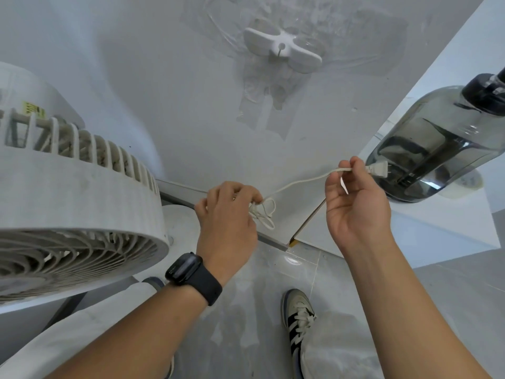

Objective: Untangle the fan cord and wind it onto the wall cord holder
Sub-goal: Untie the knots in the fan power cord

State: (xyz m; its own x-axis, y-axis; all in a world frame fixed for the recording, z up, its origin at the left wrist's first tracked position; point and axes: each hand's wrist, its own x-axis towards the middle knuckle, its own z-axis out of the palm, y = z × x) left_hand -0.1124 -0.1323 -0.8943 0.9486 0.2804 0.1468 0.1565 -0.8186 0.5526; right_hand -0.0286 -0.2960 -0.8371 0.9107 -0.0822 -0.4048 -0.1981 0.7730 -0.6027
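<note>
White cord [297, 182] still knotted, holder [281, 50] bare on wall.

Scuffed white wall [164, 64], glossy grey tiled floor [246, 310]

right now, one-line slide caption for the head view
Left hand pinches the knotted cord, right hand holds its plug end, wall cord holder bare.

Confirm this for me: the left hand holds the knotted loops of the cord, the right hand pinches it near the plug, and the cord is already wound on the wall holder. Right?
Not quite. The head view shows the wall cord holder bare, with no cord wound on it yet. The rest stands: the left hand holds the knotted loops, and the right hand pinches the cord near the plug.
</note>
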